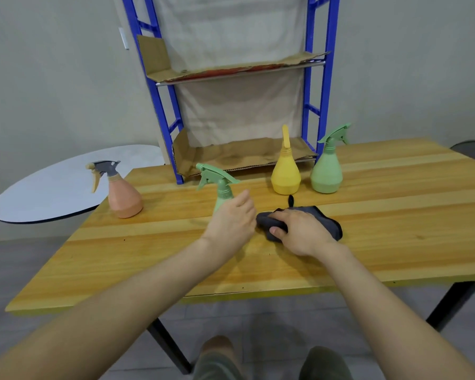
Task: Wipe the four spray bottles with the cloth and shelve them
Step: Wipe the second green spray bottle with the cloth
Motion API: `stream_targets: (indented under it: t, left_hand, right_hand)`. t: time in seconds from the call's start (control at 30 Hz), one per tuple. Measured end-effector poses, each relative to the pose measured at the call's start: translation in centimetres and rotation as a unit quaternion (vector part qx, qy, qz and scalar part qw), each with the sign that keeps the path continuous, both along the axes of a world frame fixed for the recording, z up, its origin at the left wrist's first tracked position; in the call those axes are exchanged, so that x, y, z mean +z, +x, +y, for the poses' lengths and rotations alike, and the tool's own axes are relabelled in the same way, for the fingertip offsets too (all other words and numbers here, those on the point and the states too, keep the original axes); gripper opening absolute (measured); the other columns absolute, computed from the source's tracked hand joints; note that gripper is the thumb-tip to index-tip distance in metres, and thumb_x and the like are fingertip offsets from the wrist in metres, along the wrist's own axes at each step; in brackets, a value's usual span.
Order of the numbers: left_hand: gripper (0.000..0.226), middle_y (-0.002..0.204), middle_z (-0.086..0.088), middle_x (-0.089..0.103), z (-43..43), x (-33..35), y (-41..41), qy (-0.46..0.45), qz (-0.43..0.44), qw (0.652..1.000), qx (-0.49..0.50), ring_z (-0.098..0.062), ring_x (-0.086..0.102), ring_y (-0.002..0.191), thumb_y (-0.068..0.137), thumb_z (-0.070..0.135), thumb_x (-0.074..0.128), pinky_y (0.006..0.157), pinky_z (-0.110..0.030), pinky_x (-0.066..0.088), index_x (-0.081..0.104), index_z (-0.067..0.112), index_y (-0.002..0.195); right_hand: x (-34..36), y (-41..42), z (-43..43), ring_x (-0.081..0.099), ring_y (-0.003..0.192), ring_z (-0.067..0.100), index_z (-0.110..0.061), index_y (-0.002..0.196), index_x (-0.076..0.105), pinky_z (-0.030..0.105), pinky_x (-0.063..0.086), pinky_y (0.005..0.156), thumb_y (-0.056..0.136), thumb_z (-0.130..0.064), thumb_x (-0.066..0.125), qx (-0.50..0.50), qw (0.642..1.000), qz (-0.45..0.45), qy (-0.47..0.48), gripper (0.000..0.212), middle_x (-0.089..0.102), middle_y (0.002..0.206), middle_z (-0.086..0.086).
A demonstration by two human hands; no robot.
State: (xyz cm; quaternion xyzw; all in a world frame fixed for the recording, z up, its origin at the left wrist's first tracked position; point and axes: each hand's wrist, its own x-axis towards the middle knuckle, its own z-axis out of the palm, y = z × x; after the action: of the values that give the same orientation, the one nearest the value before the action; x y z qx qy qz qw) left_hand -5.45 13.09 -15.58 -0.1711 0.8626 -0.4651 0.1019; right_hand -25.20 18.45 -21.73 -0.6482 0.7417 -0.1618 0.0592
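Head view, one entry.

Item 1: pink spray bottle [124,198], grey head, tan trigger; stood upright at the left end of the wooden table [395,215].

Item 2: near green spray bottle [222,187]; upright at mid-table; a faint mark on its neck, too small to read; its lower body was hidden behind the left hand [231,220], thumb raised; whether the fingers had closed round the bottle could not be told.

Item 3: yellow spray bottle [285,174]; upright near the back edge, in front of the rack's lower shelf.

Item 4: far green spray bottle [327,171]; upright just beside the yellow one, on its right.

Item 5: dark grey cloth [327,220]; lay bunched on the table, right of the near green bottle; the right hand [302,231] rested on it, fingers and thumb curled and gripping a fold.

Surface: pale wood planks with darker bands; black angled leg [450,303].

Room: blue metal rack [324,105] behind the table; both shelves lined with cardboard [244,157]; beige fabric [239,111] hung at its back; round white tabletop [52,193] to the left; plain light wall [52,78]; grey floor [25,256].
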Motion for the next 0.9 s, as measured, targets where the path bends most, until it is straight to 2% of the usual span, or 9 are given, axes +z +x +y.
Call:
stream_targets:
  t: [0.1, 0.23, 0.4, 0.47, 0.6, 0.67, 0.73, 0.8, 0.9]
  left_hand:
    - [0.046, 0.145, -0.02, 0.063, -1.6, -0.5, 0.0, -0.007, -0.002, 1.0, 0.011, -0.041, 0.054, 0.137, 0.105, 0.021, 0.064, 0.128, -0.055, 0.03, 0.056, 0.004, 0.147]
    - [0.039, 0.131, -0.016, 0.068, -3.3, 0.5, 1.0, 0.032, 0.046, 0.998, -0.014, -0.038, 0.06, 0.122, 0.104, 0.012, 0.061, 0.113, -0.05, 0.043, 0.057, 0.009, 0.142]
    - [0.094, 0.142, -0.008, 0.062, -5.0, 1.6, 3.8, 0.134, 0.207, 0.969, 0.014, -0.032, 0.061, 0.127, 0.079, 0.044, 0.091, 0.106, -0.047, 0.051, 0.039, 0.023, 0.155]
    - [0.111, 0.147, -0.003, 0.059, -5.3, 1.4, 4.8, 0.213, 0.304, 0.928, 0.034, -0.029, 0.062, 0.129, 0.072, 0.054, 0.094, 0.099, -0.046, 0.056, 0.033, 0.028, 0.162]
    - [0.117, 0.152, 0.007, 0.055, -4.9, 0.6, 6.0, 0.368, 0.514, 0.774, 0.023, -0.02, 0.057, 0.135, 0.066, 0.055, 0.099, 0.11, -0.047, 0.054, 0.036, 0.036, 0.164]
    - [0.112, 0.15, 0.011, 0.058, -4.5, 0.4, 6.2, 0.389, 0.571, 0.723, 0.004, -0.014, 0.055, 0.138, 0.062, 0.051, 0.102, 0.114, -0.045, 0.052, 0.045, 0.036, 0.158]
    - [0.109, 0.148, 0.012, 0.061, -4.1, 0.4, 6.1, 0.396, 0.603, 0.692, -0.014, -0.01, 0.057, 0.137, 0.059, 0.047, 0.105, 0.114, -0.042, 0.053, 0.051, 0.034, 0.154]
    - [0.106, 0.145, 0.012, 0.066, -3.5, 0.5, 5.9, 0.396, 0.618, 0.679, -0.03, -0.01, 0.062, 0.132, 0.06, 0.042, 0.105, 0.11, -0.041, 0.056, 0.054, 0.032, 0.152]
    - [0.101, 0.139, 0.01, 0.072, -2.5, 0.4, 5.9, 0.383, 0.631, 0.674, -0.029, -0.011, 0.068, 0.124, 0.066, 0.032, 0.103, 0.104, -0.034, 0.058, 0.054, 0.033, 0.154]
  right_hand:
    - [-0.1, 0.0, 0.5, 0.057, 0.136, 0.03, -0.033, 0.154, 0.054, 0.05, 0.044, 0.115, 0.108, -0.047, 0.056, -0.005, 1.0, -0.014, -0.003, 0.048, 0.063, 0.147, 0.003]
    - [-0.3, 0.1, 1.2, 0.063, 0.13, 0.03, -0.031, 0.149, 0.06, 0.047, 0.047, 0.111, 0.108, -0.045, 0.057, -0.018, 0.999, -0.022, -0.04, 0.044, 0.07, 0.14, 0.003]
    - [-0.1, 0.7, 2.0, 0.069, 0.113, 0.029, -0.03, 0.145, 0.063, 0.041, 0.053, 0.09, 0.111, -0.037, 0.055, -0.062, 0.984, -0.107, -0.125, 0.035, 0.077, 0.12, 0.004]
    - [0.3, 1.1, 2.3, 0.069, 0.113, 0.024, -0.03, 0.147, 0.062, 0.035, 0.051, 0.089, 0.112, -0.034, 0.053, -0.095, 0.956, -0.194, -0.197, 0.036, 0.076, 0.121, 0.0]
    - [1.6, 3.2, 3.0, 0.062, 0.103, -0.008, -0.029, 0.145, 0.063, 0.006, 0.043, 0.086, 0.113, -0.032, 0.052, -0.116, 0.883, -0.315, -0.329, 0.034, 0.069, 0.118, -0.02]
    - [2.3, 4.9, 3.1, 0.064, 0.112, -0.007, -0.028, 0.145, 0.064, 0.015, 0.05, 0.095, 0.114, -0.033, 0.052, -0.088, 0.867, -0.326, -0.367, 0.033, 0.072, 0.124, -0.018]
    - [2.7, 6.8, 2.9, 0.063, 0.125, 0.0, -0.025, 0.146, 0.064, 0.028, 0.053, 0.105, 0.114, -0.028, 0.054, -0.03, 0.868, -0.313, -0.384, 0.034, 0.071, 0.134, -0.012]
    - [3.0, 8.6, 2.4, 0.053, 0.144, 0.006, -0.021, 0.149, 0.062, 0.035, 0.047, 0.118, 0.112, -0.025, 0.056, 0.04, 0.882, -0.27, -0.383, 0.038, 0.062, 0.152, -0.008]
    - [4.8, 9.8, 1.3, 0.041, 0.155, 0.01, -0.021, 0.151, 0.063, 0.033, 0.038, 0.126, 0.112, -0.027, 0.058, 0.08, 0.889, -0.238, -0.382, 0.04, 0.051, 0.163, -0.007]
